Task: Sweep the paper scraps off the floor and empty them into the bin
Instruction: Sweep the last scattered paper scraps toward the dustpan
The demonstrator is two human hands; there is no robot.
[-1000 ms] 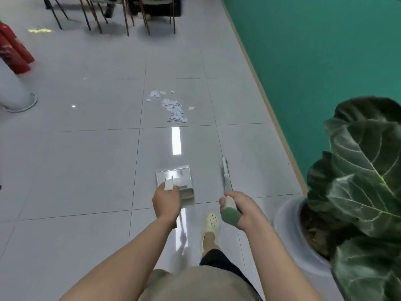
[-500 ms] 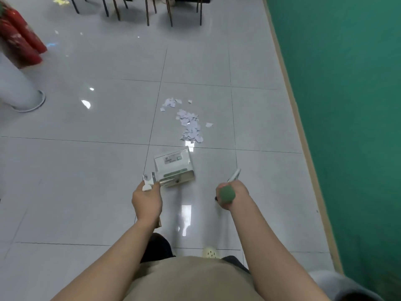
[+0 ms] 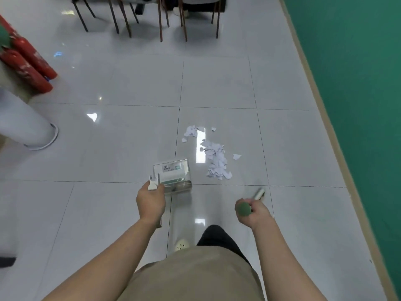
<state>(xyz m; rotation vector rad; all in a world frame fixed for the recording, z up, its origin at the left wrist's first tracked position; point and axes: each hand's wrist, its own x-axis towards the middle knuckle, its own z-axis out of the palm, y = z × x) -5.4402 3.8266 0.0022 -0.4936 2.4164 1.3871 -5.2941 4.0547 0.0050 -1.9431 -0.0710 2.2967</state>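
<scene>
Torn paper scraps [image 3: 213,155] — glossy tiles [image 3: 130,131], metal dustpan [image 3: 172,175]

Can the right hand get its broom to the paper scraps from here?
Probably yes. The right hand grips the broom, and only bare floor tile lies between it and the paper scraps; the dustpan sits off to the left.

Both bare forearms stretched forward and down. Left hand [image 3: 151,200] fisted, knuckles up, around a white plastic handle [image 3: 152,185]. Right hand [image 3: 253,211] lower and further right, curled tight around a round green-capped grip [image 3: 244,209], thumb side up.
</scene>
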